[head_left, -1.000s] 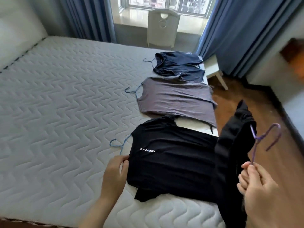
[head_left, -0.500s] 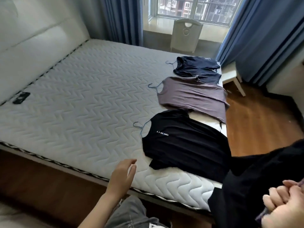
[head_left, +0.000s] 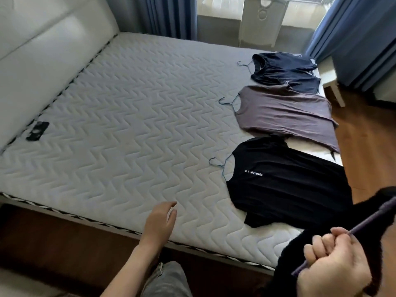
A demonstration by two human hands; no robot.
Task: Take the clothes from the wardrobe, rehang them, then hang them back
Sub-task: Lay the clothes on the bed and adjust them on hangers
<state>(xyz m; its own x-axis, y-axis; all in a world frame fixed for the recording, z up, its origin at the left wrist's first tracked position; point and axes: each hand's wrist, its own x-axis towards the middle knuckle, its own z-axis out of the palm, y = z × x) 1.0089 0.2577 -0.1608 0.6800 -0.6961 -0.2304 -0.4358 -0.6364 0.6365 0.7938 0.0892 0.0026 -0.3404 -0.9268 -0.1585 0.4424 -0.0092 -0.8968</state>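
Note:
Three shirts on blue wire hangers lie in a row along the mattress's right side: a black shirt (head_left: 287,185) with white lettering nearest, a grey-brown shirt (head_left: 285,112) behind it, a navy shirt (head_left: 285,71) farthest. My right hand (head_left: 334,262) at the lower right grips a purple hanger (head_left: 368,221) that carries a black garment (head_left: 293,264) hanging below it. My left hand (head_left: 159,219) hovers over the mattress's near edge, fingers relaxed and holding nothing.
The quilted grey mattress (head_left: 132,129) has a black phone (head_left: 37,130) near the padded headboard (head_left: 42,56). A white chair (head_left: 262,20) stands by the window, blue curtains (head_left: 353,35) and a white stool (head_left: 330,80) at the right. Wooden floor lies around the bed.
My left hand let go of the black shirt's shoulder and drew back to the bed's near edge. The view swung left, and my right hand with the hanger and garment dropped to the lower right.

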